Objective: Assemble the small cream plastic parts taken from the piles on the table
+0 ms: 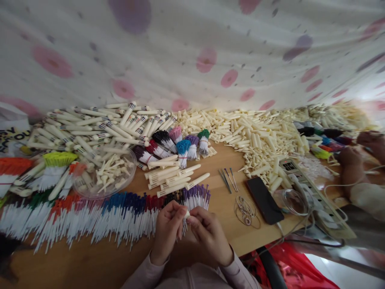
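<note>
My left hand (169,226) and my right hand (210,233) meet near the table's front edge, fingertips pinched together on a small cream plastic pen part (187,214). Most of that part is hidden by the fingers. Just beyond lie pen refills with purple ends (197,196), and a long row of white refills (99,224) with coloured ends stretches to the left. Several cream pen barrels (174,180) lie behind my hands. Further back stand banded refill bundles (183,150) with blue, green, purple and other tips. A clear round tub (129,176) holds small cream pointed parts (112,170).
Assembled-looking pens (96,122) are heaped at back left, loose cream parts (258,136) at back right. Right of my hands lie tweezers (224,180), rubber bands (246,210), a black phone (264,200) and a power strip (319,200) with cables. Another person's hand (350,168) shows at far right.
</note>
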The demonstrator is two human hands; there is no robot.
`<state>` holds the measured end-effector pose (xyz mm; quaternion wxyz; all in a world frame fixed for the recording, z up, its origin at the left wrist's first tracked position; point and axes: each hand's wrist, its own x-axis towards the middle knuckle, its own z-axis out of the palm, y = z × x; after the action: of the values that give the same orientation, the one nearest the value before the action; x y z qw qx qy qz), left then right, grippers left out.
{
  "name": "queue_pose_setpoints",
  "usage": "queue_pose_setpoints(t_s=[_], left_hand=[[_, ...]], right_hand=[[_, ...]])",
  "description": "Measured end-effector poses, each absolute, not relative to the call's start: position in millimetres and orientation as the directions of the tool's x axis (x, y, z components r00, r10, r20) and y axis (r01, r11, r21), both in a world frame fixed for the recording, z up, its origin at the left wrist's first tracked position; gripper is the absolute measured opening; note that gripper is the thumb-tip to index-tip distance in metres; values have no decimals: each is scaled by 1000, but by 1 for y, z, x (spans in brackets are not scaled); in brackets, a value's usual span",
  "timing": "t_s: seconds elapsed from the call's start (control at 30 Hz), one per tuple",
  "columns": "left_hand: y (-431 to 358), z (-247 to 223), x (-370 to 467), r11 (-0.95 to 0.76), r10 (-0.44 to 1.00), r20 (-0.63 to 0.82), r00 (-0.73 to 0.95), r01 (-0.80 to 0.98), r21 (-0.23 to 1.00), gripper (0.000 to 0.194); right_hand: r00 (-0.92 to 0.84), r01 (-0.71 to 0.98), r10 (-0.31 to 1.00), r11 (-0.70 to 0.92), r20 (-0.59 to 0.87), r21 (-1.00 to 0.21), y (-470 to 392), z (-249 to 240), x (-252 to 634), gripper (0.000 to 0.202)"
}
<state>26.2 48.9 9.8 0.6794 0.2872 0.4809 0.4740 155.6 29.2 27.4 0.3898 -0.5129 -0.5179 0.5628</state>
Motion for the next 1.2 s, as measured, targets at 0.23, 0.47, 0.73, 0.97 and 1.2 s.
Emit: queue_pose_setpoints(t_s=[0.23,0.47,0.73,0.97,1.2], left_hand=[[54,13,31,408,899,-434,56,-464,786,40],[57,12,23,440,891,-439,117,-464,769,36],[56,19,23,492,869,-463,176,-411,767,33],[51,20,23,499,866,-467,180,-389,774,33],[50,17,23,498,866,-471,169,-387,776,36]], right_hand=[[-74,311,997,-13,-38,-950,30,24,158,23],[-98,427,995,54,13,-902,28,29,159,21],[-132,384,991,27,-26,-923,24,38,164,29],[-177,220,980,-55,-96,-974,26,41,164,40],[-209,48,960,-179,-185,-983,28,35,166,45]])
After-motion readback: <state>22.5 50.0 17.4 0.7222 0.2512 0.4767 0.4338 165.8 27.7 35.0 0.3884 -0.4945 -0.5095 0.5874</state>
